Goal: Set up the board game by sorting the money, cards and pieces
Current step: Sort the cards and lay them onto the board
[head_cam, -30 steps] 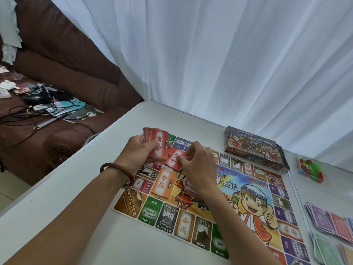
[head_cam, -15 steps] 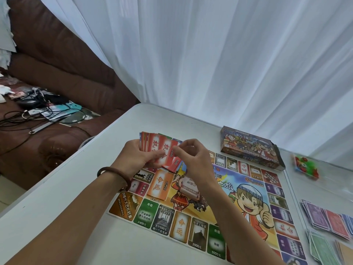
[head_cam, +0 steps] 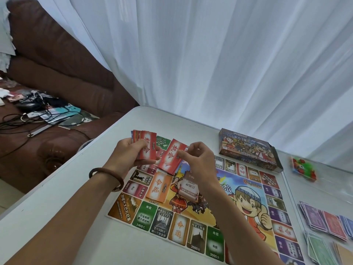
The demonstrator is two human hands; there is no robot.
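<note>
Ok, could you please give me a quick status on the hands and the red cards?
Left hand holds red card stack. Right hand pinches smaller red bundle above the board. Nothing in the way.

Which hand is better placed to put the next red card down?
Probably the right hand: it pinches a separated red card above the board, while the left hand grips the red stack.

Left hand [head_cam: 128, 155]: bare forearm enters from 7 o'clock, brown ring-shaped bracelet [head_cam: 107, 176] on the wrist; fingers curled in a grip round a fanned stack of red paper cards [head_cam: 146, 148]. Right hand [head_cam: 200, 165]: forearm enters from 5 o'clock; thumb and forefinger pinch a tilted red paper card [head_cam: 171, 158].
</note>
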